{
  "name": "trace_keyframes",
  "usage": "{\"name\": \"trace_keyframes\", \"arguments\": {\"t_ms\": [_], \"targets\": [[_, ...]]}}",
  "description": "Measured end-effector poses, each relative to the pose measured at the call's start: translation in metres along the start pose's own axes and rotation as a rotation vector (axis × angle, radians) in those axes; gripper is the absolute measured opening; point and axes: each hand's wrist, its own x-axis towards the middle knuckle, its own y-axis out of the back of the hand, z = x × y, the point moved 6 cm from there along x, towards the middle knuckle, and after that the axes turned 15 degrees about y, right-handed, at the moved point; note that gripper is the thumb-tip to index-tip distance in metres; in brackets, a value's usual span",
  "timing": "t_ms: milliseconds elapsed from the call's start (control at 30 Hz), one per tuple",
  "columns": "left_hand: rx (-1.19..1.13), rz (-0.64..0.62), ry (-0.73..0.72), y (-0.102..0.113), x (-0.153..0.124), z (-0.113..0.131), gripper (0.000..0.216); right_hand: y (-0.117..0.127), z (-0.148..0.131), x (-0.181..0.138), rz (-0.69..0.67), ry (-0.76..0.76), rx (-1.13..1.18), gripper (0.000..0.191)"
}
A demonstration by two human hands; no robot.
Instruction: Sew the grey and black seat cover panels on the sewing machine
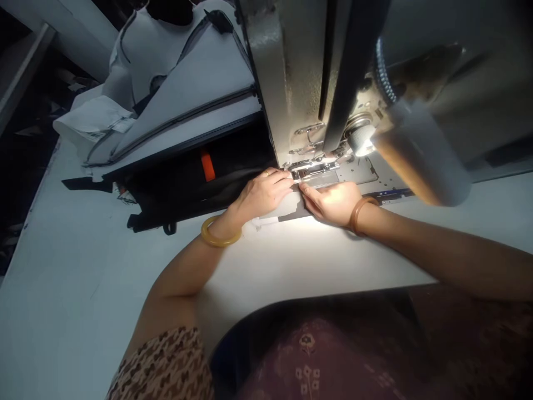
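- Black cloth (175, 186) w/ an orange tab (207, 165): on the white tabletop (54, 289), L of the sewing machine (266, 66); its R end reaches the L hand, nr the presser foot (296, 175).
- L hand (264, 194): palm down, at R end of the cloth, fingers close together, tips just beside the presser foot. Can't tell if they're clamped on an edge or only pressing.
- R hand (335, 203): opp. side, thumb & index tips close together, just in front of the presser foot. Can't tell if they pinch material.
- Pale grey piece (287, 208): partly hidden, shows btwn the hands, nr the front.
- White material (208, 66) w/ dark piping: heaped behind the black cloth; label (96, 134) w/ barcode at its L end.
- Lamp (425, 150) on flex. neck (383, 72): R of the machine, its light on R hand & metal plate (358, 169).
- Dark strip (395, 194): flat, just beyond R wrist; details too small.
- Worn: yellow bangle (220, 243) + ring (266, 173) on L, brown bangle (357, 215) on R; patterned sleeve (166, 366) on L arm.
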Motion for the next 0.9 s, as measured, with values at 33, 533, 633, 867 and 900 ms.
{"name": "trace_keyframes", "arguments": {"t_ms": [33,533,633,867,900], "targets": [[-0.003,-0.002,0.011,0.0,0.0,0.0,0.024,0.0,0.0,0.0,0.0,-0.003,-0.009,0.046],[0.298,0.237,0.435,0.038,-0.022,-0.041,0.026,-0.004,0.012,0.002,0.01,-0.007,-0.132,0.046],[0.346,0.091,0.753,0.048,-0.042,-0.076,0.051,0.0,0.012,0.001,0.009,-0.032,-0.119,0.045],[0.294,-0.133,0.862,0.061,-0.069,-0.104,0.063,0.006,0.013,-0.006,0.038,-0.105,-0.132,0.042],[0.296,-0.145,0.885,0.067,-0.084,-0.108,0.062,0.007,0.014,-0.006,0.036,-0.117,-0.131,0.042]]}}
